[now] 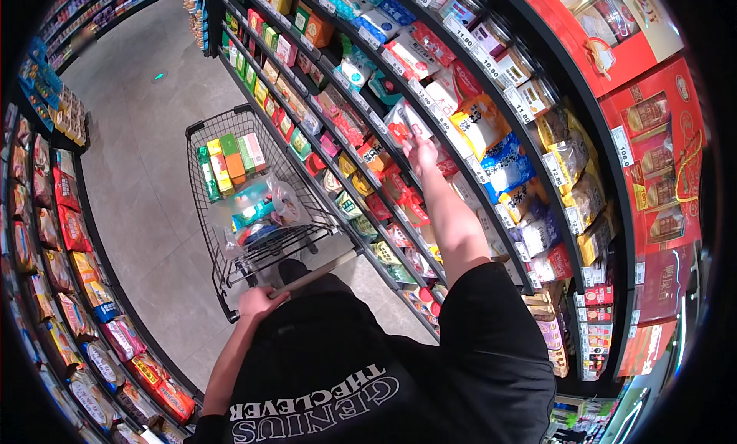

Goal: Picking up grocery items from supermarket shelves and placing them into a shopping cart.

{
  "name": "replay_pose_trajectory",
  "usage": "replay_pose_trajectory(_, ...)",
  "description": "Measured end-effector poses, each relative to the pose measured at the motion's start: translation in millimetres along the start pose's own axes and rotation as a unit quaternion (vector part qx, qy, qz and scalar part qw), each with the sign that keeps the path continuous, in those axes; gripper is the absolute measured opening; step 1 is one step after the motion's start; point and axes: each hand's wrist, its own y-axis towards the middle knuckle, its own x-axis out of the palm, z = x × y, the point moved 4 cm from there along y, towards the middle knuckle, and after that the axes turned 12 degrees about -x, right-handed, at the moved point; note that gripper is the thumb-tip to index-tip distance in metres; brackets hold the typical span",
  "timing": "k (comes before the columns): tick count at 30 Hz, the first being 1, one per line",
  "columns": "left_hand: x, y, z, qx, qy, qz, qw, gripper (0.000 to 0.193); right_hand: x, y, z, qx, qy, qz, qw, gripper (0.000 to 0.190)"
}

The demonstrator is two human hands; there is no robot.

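Note:
My left hand [262, 303] is closed around the left part of the pale handle bar [316, 273] of a black wire shopping cart [200, 213]. My right hand [423, 155] reaches out to the shelf on the right, its fingers at a white and red plastic packet [403, 121]; whether they grip it I cannot tell. Inside the cart several boxes, among them a green box [229, 145] and an orange box [235, 165], stand at the far end. Nearer to me in the cart lies a clear plastic bag [285, 202] with colourful packets in it.
Stocked shelves with price tags rise along the right, holding a blue bag [509, 164], an orange bag [481, 127] and jars [512, 66]. Bagged snacks [75, 231] fill the shelves on the left. Grey tiled floor [149, 173] runs between them. Large red gift boxes [656, 150] stand far right.

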Motion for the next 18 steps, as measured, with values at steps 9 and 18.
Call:
replay_pose_trajectory(9, -4.3, 3.5, 4.3, 0.004, -0.007, -0.007, 1.0, 0.066, 12.5, -40.7, -23.0, -0.352, -0.245, -0.087, 0.899, 0.015)
replay_pose_trajectory(18, 4.6, 19.4, -21.3, 0.085, -0.35, 0.061, 0.931, 0.048, 97.9, -245.6, -132.9, -0.403, -0.402, -0.202, 0.797, 0.008)
